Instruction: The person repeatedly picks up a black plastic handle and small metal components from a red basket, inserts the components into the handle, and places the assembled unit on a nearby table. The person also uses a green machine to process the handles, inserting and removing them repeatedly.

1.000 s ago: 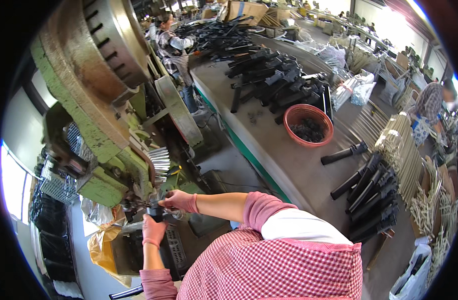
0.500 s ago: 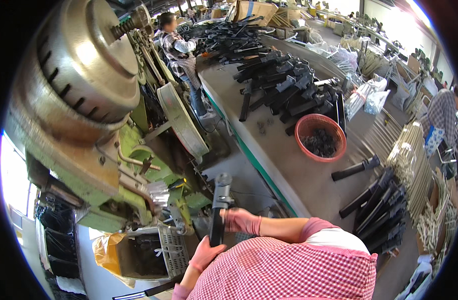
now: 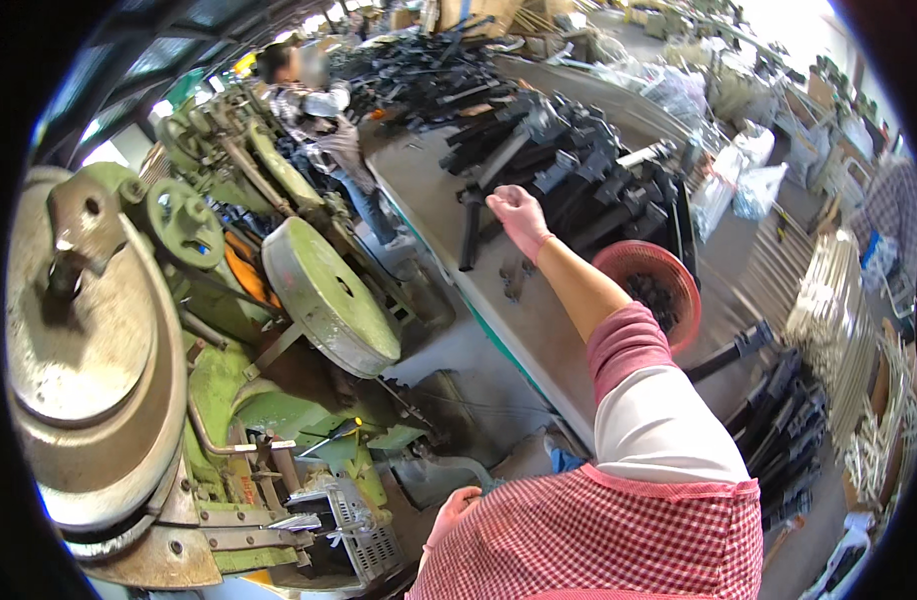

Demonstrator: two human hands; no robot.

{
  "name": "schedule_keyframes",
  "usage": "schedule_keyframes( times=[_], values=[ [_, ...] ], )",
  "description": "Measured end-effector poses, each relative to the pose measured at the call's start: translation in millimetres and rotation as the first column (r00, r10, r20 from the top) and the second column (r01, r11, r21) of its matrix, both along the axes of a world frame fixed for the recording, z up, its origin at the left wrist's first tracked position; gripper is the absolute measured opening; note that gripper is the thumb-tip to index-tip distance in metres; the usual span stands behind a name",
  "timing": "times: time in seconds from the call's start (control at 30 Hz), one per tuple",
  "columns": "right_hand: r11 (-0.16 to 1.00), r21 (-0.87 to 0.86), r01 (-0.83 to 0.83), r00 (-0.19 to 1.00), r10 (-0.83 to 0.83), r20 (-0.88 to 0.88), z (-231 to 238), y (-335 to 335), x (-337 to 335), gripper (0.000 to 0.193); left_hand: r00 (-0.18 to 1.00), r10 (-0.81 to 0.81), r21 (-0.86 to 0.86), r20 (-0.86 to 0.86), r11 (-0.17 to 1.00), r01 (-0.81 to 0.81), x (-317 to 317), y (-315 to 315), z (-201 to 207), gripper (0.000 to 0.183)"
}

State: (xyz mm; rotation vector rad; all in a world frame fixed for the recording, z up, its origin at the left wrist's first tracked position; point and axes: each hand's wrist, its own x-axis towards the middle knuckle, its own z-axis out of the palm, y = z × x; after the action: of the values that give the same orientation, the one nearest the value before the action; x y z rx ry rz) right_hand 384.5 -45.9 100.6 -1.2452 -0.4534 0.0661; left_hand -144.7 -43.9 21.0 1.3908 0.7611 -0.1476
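My right arm reaches out over the metal-topped table [image 3: 419,170]. At its end my right hand [image 3: 520,217] is closed, fingers curled in, and I see nothing in it. It is over the near left edge of a pile of black tube-shaped parts with bracket heads [image 3: 579,175]. One black part [image 3: 470,232] lies just left of the hand. Low by my checked apron, my left hand [image 3: 457,512] has its fingers curled. The apron hides part of it, and what it holds, if anything, cannot be made out.
A green press with a large metal flywheel [image 3: 89,330] stands at left. A red plastic basket [image 3: 691,310] of small dark pieces sits on the table beside my right forearm. More black parts [image 3: 779,410] lie at right. A person [image 3: 324,130] stands beyond the machines.
The black part with a grey head that both hands held is no longer in them. My right hand has swung up and forward over the table. The view has shifted, showing more machinery.
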Motion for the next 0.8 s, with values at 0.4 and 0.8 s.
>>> schedule_keyframes(
  times=[0.4, 0.8],
  values=[
    [0.1, -0.959, 0.266, 0.133, -0.989, -0.066, -172, -380, -161, 0.057, 0.978, -0.194, 0.101, -0.082, 0.974, 0.201, 2, 4, -13, 0.03],
    [0.701, -0.034, 0.713, 0.531, -0.57, -0.627, -241, -411, -187, 0.029, 0.912, -0.399, 0.203, 0.092, 0.904, 0.375, 113, -4, 19, 0.026]
  ],
)
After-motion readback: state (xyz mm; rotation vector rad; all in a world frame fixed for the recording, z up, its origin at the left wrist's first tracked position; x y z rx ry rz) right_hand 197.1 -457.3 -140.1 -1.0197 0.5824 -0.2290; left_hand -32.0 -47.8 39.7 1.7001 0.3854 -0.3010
